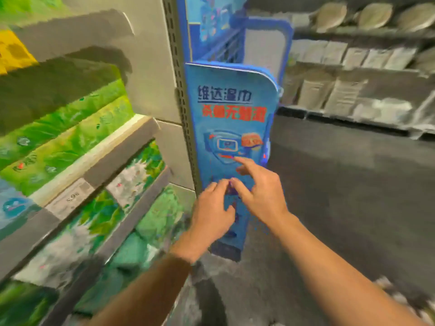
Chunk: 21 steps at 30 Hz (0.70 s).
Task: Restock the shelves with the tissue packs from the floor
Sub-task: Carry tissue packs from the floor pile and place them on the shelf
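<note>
Green tissue packs (63,137) fill the grey shelves (122,147) on the left, with more green and white packs (131,184) on the lower tiers. My left hand (211,212) and my right hand (256,191) are stretched out side by side in front of a blue cardboard display panel (230,109). Both hands hold nothing, their fingers spread and relaxed. The right index finger points toward the panel. The frame is blurred, and a mottled pack edge (404,300) shows at the bottom right on the floor.
A perforated metal upright (181,90) separates the shelves from the blue display. A dark grey floor (341,184) opens to the right. Across the aisle, shelves (353,74) carry pale grey packaged goods. A price tag strip (70,198) runs along the shelf edge.
</note>
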{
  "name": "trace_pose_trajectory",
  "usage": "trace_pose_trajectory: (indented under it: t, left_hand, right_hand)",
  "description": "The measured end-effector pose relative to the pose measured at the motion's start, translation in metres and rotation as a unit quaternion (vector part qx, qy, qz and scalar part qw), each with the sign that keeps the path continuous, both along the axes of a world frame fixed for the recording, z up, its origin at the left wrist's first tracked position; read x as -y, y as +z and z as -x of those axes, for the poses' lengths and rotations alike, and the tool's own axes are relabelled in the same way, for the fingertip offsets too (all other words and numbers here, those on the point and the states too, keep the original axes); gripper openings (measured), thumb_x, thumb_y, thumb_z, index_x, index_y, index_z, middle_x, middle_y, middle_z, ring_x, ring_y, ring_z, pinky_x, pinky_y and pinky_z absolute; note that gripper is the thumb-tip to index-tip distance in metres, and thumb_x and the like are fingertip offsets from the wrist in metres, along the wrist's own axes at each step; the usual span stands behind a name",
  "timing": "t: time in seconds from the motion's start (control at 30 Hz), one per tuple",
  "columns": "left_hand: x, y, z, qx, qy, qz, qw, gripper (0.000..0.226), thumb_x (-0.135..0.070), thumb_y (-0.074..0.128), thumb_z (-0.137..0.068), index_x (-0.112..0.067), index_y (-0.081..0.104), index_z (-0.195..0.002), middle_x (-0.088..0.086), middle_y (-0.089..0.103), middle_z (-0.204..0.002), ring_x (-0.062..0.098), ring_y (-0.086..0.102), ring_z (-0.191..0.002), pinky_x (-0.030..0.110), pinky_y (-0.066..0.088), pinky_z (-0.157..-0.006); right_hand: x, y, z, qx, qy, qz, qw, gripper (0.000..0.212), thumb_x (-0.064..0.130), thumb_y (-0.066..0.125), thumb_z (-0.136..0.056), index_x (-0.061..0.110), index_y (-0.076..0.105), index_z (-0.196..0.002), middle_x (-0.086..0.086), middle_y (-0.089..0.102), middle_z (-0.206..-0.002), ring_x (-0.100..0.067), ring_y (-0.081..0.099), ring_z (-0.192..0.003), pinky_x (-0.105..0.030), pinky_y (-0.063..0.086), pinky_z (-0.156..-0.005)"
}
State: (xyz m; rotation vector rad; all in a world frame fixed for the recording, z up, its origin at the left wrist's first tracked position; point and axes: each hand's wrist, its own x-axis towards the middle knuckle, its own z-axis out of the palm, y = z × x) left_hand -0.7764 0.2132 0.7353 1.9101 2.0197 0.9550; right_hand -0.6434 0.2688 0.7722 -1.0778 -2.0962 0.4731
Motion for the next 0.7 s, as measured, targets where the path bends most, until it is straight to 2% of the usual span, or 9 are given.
trace_pose_trajectory:
  t: [0.17, 0.33, 0.4, 0.5, 0.6, 0.7]
  left_hand:
    - [0.010, 0.009, -0.149, -0.006, -0.201, 0.015, 0.980, 0.041, -0.020, 0.065, -0.070, -0.021, 0.058, -0.111, 0.002, 0.066, -0.098, 0.025, 0.063, -0.093, 0.040, 0.050, -0.084]
    - [0.074, -0.005, -0.315, -0.040, -0.344, 0.061, 0.936, 0.053, -0.041, 0.064, -0.070, -0.027, 0.058, -0.121, -0.002, 0.068, -0.110, 0.020, 0.064, -0.102, 0.039, 0.050, -0.091]
    - [0.119, -0.021, -0.389, -0.059, -0.399, 0.090, 0.911, 0.054, -0.042, 0.072, -0.074, -0.026, 0.058, -0.124, -0.002, 0.068, -0.117, 0.019, 0.063, -0.109, 0.036, 0.048, -0.095]
    - [0.199, -0.035, -0.492, -0.076, -0.473, 0.150, 0.865, 0.063, -0.050, 0.075, -0.072, -0.024, 0.059, -0.127, 0.004, 0.068, -0.119, 0.021, 0.063, -0.110, 0.033, 0.046, -0.094]
    - [0.279, -0.050, -0.583, -0.087, -0.528, 0.190, 0.823, 0.064, -0.053, 0.069, -0.070, -0.023, 0.061, -0.126, 0.007, 0.069, -0.115, 0.024, 0.063, -0.108, 0.035, 0.046, -0.094]
    - [0.354, -0.074, -0.660, -0.081, -0.561, 0.250, 0.785, 0.054, -0.044, 0.073, -0.079, -0.028, 0.056, -0.128, -0.002, 0.064, -0.120, 0.019, 0.059, -0.110, 0.035, 0.046, -0.096]
  right_hand:
    - [0.074, -0.005, -0.168, -0.011, -0.192, 0.005, 0.981, 0.048, 0.041, 0.067, -0.082, 0.020, 0.061, -0.125, 0.001, 0.073, -0.106, -0.016, 0.070, -0.097, -0.034, 0.055, -0.083]
    - [0.206, -0.025, -0.339, -0.056, -0.360, 0.027, 0.931, 0.056, 0.047, 0.066, -0.079, 0.023, 0.059, -0.130, 0.003, 0.070, -0.118, -0.015, 0.066, -0.107, -0.032, 0.050, -0.091]
    - [0.274, -0.035, -0.405, -0.066, -0.423, 0.034, 0.903, 0.057, 0.052, 0.063, -0.079, 0.027, 0.059, -0.130, 0.004, 0.070, -0.117, -0.017, 0.066, -0.106, -0.034, 0.050, -0.090]
    - [0.384, -0.045, -0.496, -0.071, -0.509, 0.054, 0.856, 0.053, 0.054, 0.060, -0.079, 0.026, 0.065, -0.125, -0.001, 0.074, -0.103, -0.022, 0.068, -0.094, -0.028, 0.046, -0.078]
    - [0.501, -0.063, -0.572, -0.068, -0.586, 0.082, 0.803, 0.054, 0.048, 0.064, -0.079, 0.025, 0.061, -0.129, -0.001, 0.071, -0.114, -0.019, 0.064, -0.103, -0.025, 0.043, -0.085]
    - [0.600, -0.091, -0.630, -0.112, -0.650, 0.125, 0.741, 0.056, 0.048, 0.067, -0.081, 0.027, 0.057, -0.132, 0.004, 0.068, -0.121, -0.012, 0.063, -0.107, -0.036, 0.050, -0.094]
